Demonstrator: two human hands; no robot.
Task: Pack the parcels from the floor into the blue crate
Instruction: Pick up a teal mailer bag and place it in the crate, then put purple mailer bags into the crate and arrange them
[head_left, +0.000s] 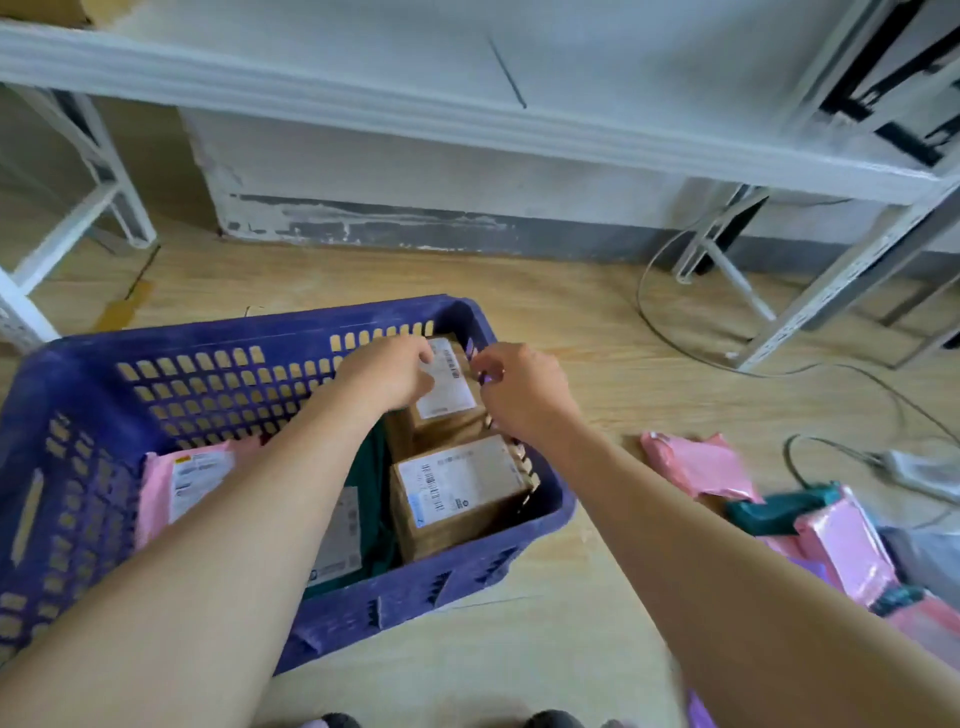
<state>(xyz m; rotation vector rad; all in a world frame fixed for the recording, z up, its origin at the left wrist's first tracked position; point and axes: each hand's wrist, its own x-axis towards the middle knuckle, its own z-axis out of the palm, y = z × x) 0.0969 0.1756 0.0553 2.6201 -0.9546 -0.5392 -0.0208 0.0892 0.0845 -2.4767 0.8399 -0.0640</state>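
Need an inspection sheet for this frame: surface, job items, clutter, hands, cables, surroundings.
Surface: wood-look floor, bare around the crate.
Job's things: blue crate holds two cardboard boxes, pink mailer, dark green bag; pink and green mailers lie on the floor at right.
Clutter: nothing seen.
Hands: left hand and right hand grip the far box.
Cables: loose cables, power strip.
Surroundings: white metal shelving, scuffed wall.
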